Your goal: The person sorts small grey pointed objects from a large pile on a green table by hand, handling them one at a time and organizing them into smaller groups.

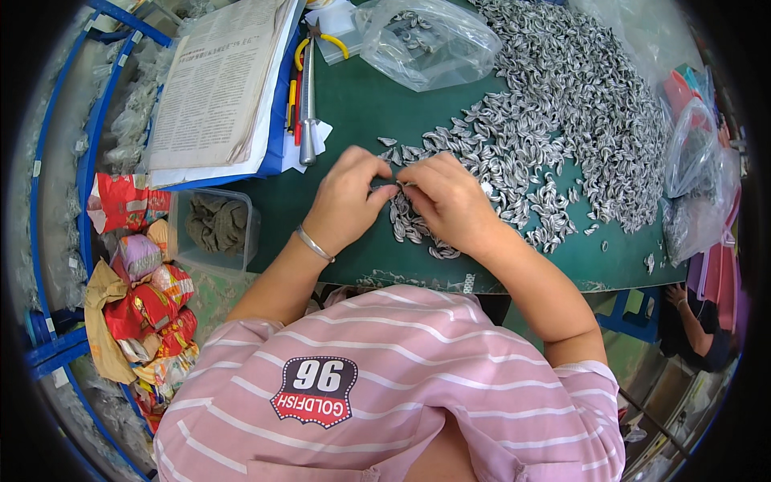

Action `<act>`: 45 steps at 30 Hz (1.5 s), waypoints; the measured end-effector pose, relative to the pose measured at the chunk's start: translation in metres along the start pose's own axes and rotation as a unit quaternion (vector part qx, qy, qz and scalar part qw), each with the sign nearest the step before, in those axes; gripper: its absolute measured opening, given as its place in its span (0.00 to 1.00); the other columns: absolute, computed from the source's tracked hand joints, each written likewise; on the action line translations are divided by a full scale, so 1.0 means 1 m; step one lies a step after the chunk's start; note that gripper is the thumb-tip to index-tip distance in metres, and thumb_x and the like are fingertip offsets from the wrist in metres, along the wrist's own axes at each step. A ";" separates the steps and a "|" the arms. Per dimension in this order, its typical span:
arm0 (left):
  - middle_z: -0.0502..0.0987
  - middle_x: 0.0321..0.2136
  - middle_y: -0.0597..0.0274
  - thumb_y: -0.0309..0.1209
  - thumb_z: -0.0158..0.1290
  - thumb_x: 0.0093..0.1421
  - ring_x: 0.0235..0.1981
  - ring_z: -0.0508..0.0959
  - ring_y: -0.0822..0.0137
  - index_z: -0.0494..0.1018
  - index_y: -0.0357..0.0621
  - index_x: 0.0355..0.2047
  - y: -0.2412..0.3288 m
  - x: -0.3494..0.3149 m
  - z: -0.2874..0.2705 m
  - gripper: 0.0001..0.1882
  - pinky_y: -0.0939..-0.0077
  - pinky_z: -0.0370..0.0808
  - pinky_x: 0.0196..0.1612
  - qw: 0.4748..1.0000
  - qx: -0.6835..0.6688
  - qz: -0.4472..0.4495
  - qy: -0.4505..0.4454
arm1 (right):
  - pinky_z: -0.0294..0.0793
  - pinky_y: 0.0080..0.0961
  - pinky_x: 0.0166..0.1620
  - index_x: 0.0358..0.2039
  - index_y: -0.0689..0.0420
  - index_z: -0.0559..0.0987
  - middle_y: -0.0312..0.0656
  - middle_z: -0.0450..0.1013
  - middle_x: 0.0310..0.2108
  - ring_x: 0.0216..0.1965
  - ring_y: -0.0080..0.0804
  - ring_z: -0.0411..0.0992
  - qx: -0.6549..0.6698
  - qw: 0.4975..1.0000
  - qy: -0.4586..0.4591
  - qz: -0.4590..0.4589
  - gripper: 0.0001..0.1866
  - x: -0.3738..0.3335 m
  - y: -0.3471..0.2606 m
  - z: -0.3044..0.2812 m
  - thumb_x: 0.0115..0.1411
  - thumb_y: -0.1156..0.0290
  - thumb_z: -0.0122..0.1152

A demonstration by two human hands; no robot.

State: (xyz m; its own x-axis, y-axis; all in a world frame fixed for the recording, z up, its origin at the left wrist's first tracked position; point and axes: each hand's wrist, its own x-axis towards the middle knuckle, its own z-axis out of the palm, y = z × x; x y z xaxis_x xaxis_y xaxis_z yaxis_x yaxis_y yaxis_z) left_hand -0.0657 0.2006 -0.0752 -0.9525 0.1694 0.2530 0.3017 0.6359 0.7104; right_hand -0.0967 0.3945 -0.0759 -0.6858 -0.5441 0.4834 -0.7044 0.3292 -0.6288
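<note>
Beyond the right hand (450,197), bag (454,58) of silvery pieces (414,34); leftward, tub (254,226) of cloth (217,225).

Bright, even light, soft shadows; glints on silvery leaf-shaped pieces (578,104), glare on clear plastic bag (434,60). Blue shelving (88,161) bowed; rim black.

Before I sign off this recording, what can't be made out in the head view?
All in the head view:
Whether anything is pinched between the left hand and the right hand: too small, screened by the hands themselves.
Any grey pieces beneath the right hand: hidden by it.
Shelf bags: contents blurred near the left rim.
Newspaper: finest print too small.
Co-worker: hand's action too small near the right rim.
</note>
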 end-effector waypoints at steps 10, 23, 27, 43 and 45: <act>0.74 0.30 0.58 0.20 0.62 0.54 0.26 0.75 0.62 0.76 0.36 0.35 -0.002 -0.012 -0.005 0.09 0.73 0.74 0.31 0.998 -0.031 -0.047 0.015 | 0.74 0.38 0.45 0.36 0.61 0.81 0.47 0.77 0.37 0.41 0.48 0.74 -0.010 0.999 -0.040 0.032 0.13 -0.006 0.006 -0.021 0.48 0.85 0.60; 0.74 0.33 0.57 0.18 0.61 0.53 0.33 0.77 0.62 0.79 0.38 0.39 -0.002 -0.012 0.005 0.12 0.73 0.75 0.38 0.999 -0.039 -0.004 0.030 | 0.70 0.43 0.55 0.39 0.61 0.79 0.44 0.76 0.45 0.46 0.43 0.74 -0.117 0.991 -0.056 -0.009 0.16 -0.060 -0.032 -0.020 0.47 0.82 0.65; 0.73 0.35 0.58 0.21 0.62 0.52 0.38 0.75 0.56 0.80 0.41 0.37 0.014 -0.018 0.005 0.11 0.67 0.73 0.42 0.999 0.014 0.052 -0.007 | 0.68 0.38 0.47 0.41 0.58 0.79 0.40 0.75 0.41 0.43 0.40 0.73 -0.085 0.996 0.007 0.004 0.18 -0.051 -0.034 -0.006 0.46 0.80 0.64; 0.72 0.32 0.54 0.17 0.58 0.52 0.36 0.75 0.52 0.76 0.38 0.38 0.021 -0.021 0.006 0.12 0.63 0.74 0.39 0.998 -0.005 -0.005 -0.057 | 0.64 0.37 0.38 0.37 0.55 0.75 0.39 0.73 0.29 0.35 0.40 0.70 -0.113 0.990 0.005 0.090 0.14 -0.039 -0.030 0.013 0.48 0.81 0.62; 0.71 0.33 0.54 0.19 0.58 0.52 0.38 0.75 0.50 0.75 0.38 0.35 0.024 -0.019 0.001 0.09 0.60 0.74 0.42 0.995 -0.025 -0.045 -0.089 | 0.64 0.37 0.38 0.37 0.55 0.75 0.38 0.73 0.30 0.35 0.40 0.70 -0.098 0.992 0.034 0.074 0.14 -0.038 -0.028 0.014 0.48 0.80 0.62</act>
State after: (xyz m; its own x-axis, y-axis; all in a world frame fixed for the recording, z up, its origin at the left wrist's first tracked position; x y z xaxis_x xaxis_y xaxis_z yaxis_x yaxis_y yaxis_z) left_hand -0.0406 0.2136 -0.0642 -0.9668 0.2462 0.0692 0.2115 0.6178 0.7573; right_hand -0.0486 0.3947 -0.0851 -0.7903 -0.4276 0.4389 -0.6128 0.5485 -0.5689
